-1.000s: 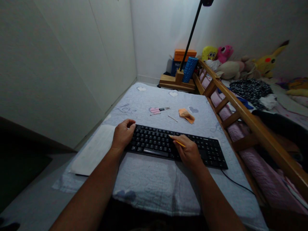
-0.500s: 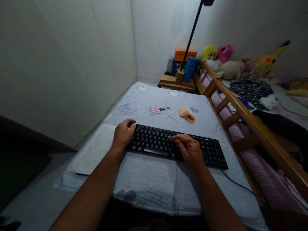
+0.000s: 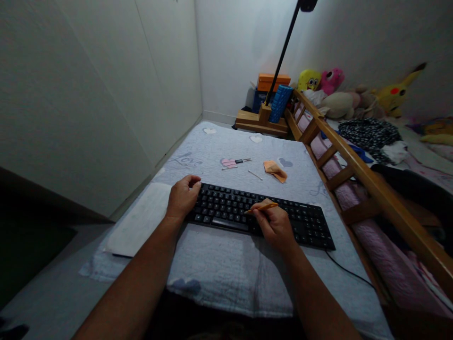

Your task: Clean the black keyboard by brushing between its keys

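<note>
Head cam: we've got a long black plastic keyboard (image 3: 226,208) flat on a pale blue quilted cloth (image 3: 219,250) w/ heart prints. Our bare L hand (image 3: 181,198), half curled, is at kbd's L end; can't tell if it grips. Our bare R hand (image 3: 276,224), over kbd's middle, is closed in a pinch on a thin orange-yellow stick (image 3: 266,206), pale tip at the keys. Beyond kbd, L to R: slim black tool (image 3: 239,161) w/ metal tip, thin white swab (image 3: 255,175), crumpled orange cloth (image 3: 275,171). Flat white sheet (image 3: 139,226) L of kbd; thin black cable (image 3: 348,268) off kbd's near R corner.
</note>
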Motion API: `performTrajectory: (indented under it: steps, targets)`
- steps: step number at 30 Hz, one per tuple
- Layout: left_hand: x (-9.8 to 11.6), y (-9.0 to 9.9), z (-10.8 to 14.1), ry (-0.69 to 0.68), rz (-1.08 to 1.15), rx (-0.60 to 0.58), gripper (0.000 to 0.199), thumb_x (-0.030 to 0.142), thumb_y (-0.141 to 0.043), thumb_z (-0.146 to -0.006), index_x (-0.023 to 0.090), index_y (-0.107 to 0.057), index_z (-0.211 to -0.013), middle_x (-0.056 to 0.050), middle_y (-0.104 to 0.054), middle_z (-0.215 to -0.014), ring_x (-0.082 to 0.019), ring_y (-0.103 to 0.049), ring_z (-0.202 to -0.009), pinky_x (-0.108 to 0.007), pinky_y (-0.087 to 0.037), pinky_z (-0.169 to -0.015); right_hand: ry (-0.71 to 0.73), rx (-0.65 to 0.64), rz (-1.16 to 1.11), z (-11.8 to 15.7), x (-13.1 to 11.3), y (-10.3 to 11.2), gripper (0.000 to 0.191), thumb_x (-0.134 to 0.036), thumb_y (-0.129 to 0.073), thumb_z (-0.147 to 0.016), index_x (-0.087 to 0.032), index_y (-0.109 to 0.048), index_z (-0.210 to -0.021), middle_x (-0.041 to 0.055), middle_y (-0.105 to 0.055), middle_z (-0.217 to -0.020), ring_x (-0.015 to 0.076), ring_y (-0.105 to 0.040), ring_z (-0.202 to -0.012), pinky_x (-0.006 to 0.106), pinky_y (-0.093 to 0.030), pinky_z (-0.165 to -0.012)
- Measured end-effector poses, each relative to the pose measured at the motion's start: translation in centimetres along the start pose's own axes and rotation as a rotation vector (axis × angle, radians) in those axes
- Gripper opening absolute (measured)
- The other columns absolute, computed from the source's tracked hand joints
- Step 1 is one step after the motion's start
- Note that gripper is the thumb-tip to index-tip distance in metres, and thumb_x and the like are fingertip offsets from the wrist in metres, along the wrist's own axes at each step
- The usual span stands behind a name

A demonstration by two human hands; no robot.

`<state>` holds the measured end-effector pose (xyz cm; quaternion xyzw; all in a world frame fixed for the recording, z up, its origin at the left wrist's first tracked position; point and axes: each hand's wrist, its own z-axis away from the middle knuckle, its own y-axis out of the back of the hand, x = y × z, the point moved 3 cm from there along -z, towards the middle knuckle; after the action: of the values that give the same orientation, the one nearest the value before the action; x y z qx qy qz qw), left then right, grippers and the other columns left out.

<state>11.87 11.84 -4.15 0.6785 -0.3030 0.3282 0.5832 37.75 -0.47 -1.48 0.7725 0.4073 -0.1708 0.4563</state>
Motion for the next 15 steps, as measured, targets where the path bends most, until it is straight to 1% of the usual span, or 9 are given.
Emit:
performTrajectory:
  steps: [4, 9, 11, 15]
  targets:
    - [-0.1, -0.1, 0.0, 0.000, -0.002, 0.000, 0.035, 0.039, -0.053, -0.082, 0.019, -0.072, -0.103, -0.009, -0.077, -0.105, -0.025, -0.069, -0.097, -0.037, -0.052, -0.095, 0.012, 0.046, 0.009, 0.0, 0.2, 0.0, 0.020, -0.023, -0.053, -0.103, -0.022, -0.072, -0.105, 0.0047, -0.070, -0.089, 0.0181, -0.068, -0.081, 0.030, -0.054, -0.073]
    - [0.1, 0.0, 0.0, -0.006, -0.009, 0.001, 0.033, 0.037, -0.053, -0.082, 0.019, -0.073, -0.102, -0.009, -0.077, -0.105, -0.025, -0.069, -0.098, -0.038, -0.052, -0.096, 0.017, -0.013, 0.097, -0.1, 0.9, -1.1, 0.028, -0.024, -0.051, -0.104, -0.022, -0.072, -0.122, 0.0074, -0.070, -0.095, 0.0206, -0.068, -0.087, 0.032, -0.055, -0.076]
    - [0.1, 0.0, 0.0, -0.006, -0.008, 0.000, 0.033, 0.037, -0.053, -0.082, 0.019, -0.073, -0.102, -0.009, -0.077, -0.105, -0.025, -0.069, -0.097, -0.038, -0.052, -0.096, 0.017, -0.030, 0.122, -0.1, 0.9, -1.5, 0.028, -0.024, -0.051, -0.103, -0.021, -0.073, -0.121, 0.0081, -0.070, -0.095, 0.0212, -0.068, -0.087, 0.033, -0.054, -0.076]
    - [0.1, 0.0, 0.0, 0.003, 0.001, -0.008, 0.032, 0.037, -0.054, -0.082, 0.020, -0.072, -0.102, -0.008, -0.077, -0.105, -0.025, -0.069, -0.097, -0.037, -0.052, -0.096, 0.031, -0.038, 0.089, 0.0, 0.1, -1.3, 0.023, -0.022, -0.052, -0.102, -0.020, -0.074, -0.105, 0.0066, -0.069, -0.088, 0.0194, -0.067, -0.080, 0.031, -0.052, -0.072]
